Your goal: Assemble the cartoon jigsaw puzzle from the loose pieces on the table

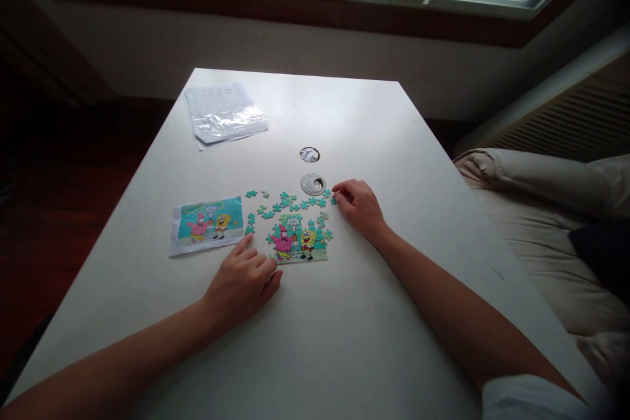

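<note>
In the head view, the partly joined puzzle (295, 243), long axis left to right, lies just below the frame's middle, up-right of the nearer left hand (245, 279), whose index finger reaches a teal piece (249, 230), gripping nothing. It lies down-left of the right hand (361, 209), whose bent fingers may or may not pinch something; I cannot tell. There is one puzzle, one printed picture (209, 226), and over twenty loose pieces (268, 214), too clustered for exact counting.

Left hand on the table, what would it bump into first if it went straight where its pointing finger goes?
The left hand would probably meet the small green puzzle piece right at its fingertip; it may already be touching it, but I can't tell for sure.
</note>
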Available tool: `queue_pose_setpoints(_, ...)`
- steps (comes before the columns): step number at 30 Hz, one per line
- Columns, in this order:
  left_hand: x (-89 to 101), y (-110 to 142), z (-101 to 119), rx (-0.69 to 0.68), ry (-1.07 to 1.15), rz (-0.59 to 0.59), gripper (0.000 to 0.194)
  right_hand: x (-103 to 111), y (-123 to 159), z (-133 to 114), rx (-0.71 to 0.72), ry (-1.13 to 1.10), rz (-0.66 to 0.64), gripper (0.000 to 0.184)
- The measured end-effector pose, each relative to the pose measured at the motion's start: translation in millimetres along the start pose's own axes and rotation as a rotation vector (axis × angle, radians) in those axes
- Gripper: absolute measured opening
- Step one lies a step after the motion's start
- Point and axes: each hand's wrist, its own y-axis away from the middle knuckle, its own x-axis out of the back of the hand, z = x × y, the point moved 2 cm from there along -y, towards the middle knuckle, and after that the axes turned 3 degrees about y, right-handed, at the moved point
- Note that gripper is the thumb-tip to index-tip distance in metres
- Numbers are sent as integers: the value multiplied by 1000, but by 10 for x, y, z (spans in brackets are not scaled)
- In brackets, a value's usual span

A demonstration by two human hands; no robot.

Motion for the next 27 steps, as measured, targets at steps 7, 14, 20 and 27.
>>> queue_pose_setpoints(7, 38, -72, -127, -35, 96, 24, 30, -4, -2, 7, 8, 5, -7, 13)
queue_pose_setpoints(14, 52, -71, -59, -140, 192, 52, 11, -13, -1, 15, -5, 13, -16, 13)
queue_pose_setpoints(20, -9, -41, -72, -154, 214, 15, 20, -5, -1, 7, -1, 17, -21, 13)
queue_pose_setpoints(27, -51, -55, -67, -177, 174, -89, 40, -10, -9, 15, 4, 18, -21, 12)
